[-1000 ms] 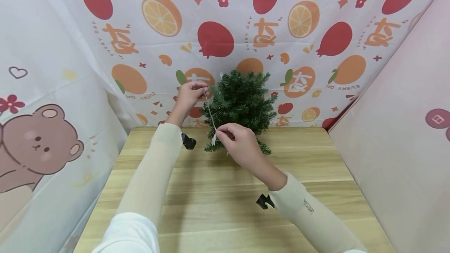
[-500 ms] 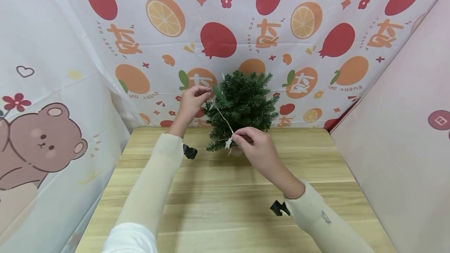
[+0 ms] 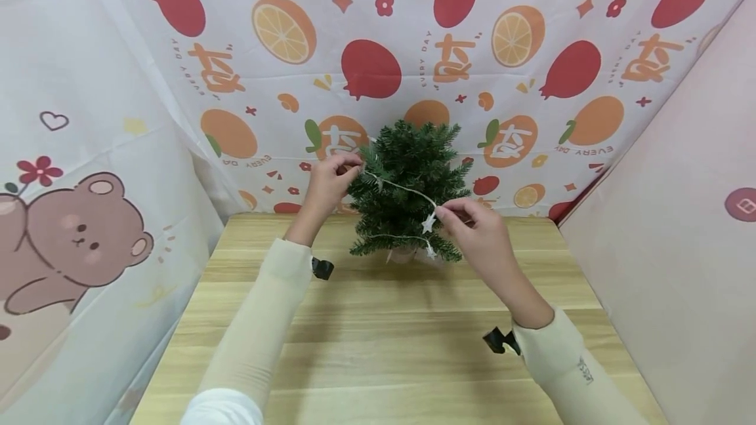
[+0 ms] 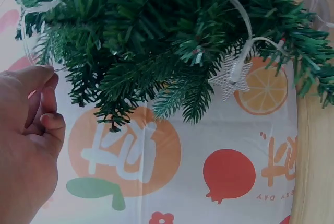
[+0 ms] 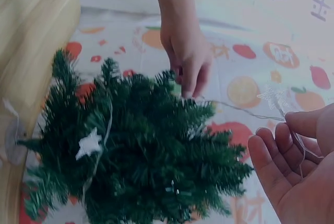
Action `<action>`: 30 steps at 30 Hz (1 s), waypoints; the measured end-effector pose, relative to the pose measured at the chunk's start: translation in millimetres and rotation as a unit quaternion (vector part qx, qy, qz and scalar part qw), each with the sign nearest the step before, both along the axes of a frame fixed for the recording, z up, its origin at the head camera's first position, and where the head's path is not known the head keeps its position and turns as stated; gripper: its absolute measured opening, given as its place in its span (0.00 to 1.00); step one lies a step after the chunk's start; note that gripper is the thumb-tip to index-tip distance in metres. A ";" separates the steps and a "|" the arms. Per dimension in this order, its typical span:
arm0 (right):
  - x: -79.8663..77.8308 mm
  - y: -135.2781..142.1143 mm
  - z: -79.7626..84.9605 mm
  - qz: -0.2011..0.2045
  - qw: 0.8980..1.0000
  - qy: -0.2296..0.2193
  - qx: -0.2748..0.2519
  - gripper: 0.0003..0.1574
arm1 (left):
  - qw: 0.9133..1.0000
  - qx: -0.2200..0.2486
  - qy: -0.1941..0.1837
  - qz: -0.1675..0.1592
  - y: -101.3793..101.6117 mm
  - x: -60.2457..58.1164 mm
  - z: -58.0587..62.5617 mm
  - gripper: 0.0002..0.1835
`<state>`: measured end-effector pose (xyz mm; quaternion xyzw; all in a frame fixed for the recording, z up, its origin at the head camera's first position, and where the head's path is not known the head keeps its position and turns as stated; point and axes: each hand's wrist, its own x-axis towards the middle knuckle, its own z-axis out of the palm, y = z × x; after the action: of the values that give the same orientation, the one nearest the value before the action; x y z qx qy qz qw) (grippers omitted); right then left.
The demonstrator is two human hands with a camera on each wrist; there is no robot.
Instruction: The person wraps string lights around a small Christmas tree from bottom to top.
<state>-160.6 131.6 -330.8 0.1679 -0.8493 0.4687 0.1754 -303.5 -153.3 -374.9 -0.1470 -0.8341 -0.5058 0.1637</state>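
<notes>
A small green artificial Christmas tree (image 3: 413, 176) stands at the back of the table. Across its front runs a string of star lights (image 3: 407, 187), a thin clear wire with star-shaped covers. My left hand (image 3: 332, 183) pinches the wire at the tree's upper left side. Off the tree's right front, my right hand (image 3: 481, 228) pinches another stretch, and the wire spans between both hands. One star (image 3: 428, 222) hangs right by the right fingertips. Lower down, another star (image 3: 431, 251) dangles before the bottom branches. In the left wrist view a star (image 4: 229, 79) hangs beside the branches.
The wooden table (image 3: 366, 346) stretches toward me in front of the tree. A fruit-printed curtain (image 3: 331, 31) hangs close behind it. Plain and bear-printed cloths (image 3: 88, 248) border the sides. Black wrist mounts (image 3: 321, 268) sit by both cuffs.
My right hand has moved right and drawn the wire across the tree's front. The left hand has shifted slightly right and down, still pinching the wire. The lower star is now in view.
</notes>
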 end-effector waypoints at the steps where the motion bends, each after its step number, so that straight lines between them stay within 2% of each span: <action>1: -1.6 3.1 0.6 -0.005 1.000 -0.005 0.002 0.12 | 1.000 -0.010 0.006 -0.001 1.6 1.4 -0.3 0.11; 7: -13.0 19.0 -0.9 -0.019 0.999 -0.036 0.025 0.15 | 0.998 -0.053 0.035 -0.004 8.7 9.7 -2.7 0.10; 14: -22.3 33.1 -6.6 -0.018 0.996 -0.056 0.064 0.13 | 0.994 -0.081 0.068 -0.014 12.0 18.9 -3.3 0.09; 22: -38.2 48.0 -9.3 -0.031 0.990 -0.102 0.089 0.15 | 0.986 -0.115 0.122 -0.022 14.9 31.1 -1.5 0.07; 25: -44.6 53.2 -9.7 -0.036 0.989 -0.102 0.105 0.16 | 0.981 -0.129 0.142 -0.020 18.2 35.1 -1.3 0.07; 30: -55.4 56.9 -6.4 -0.053 0.984 -0.076 0.151 0.16 | 0.975 -0.150 0.159 -0.031 24.3 39.2 -1.5 0.07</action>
<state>-216.0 188.5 -337.2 0.1108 -0.9288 0.3369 0.1077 -264.3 -129.0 -376.4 -0.2740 -0.8591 -0.3496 0.2541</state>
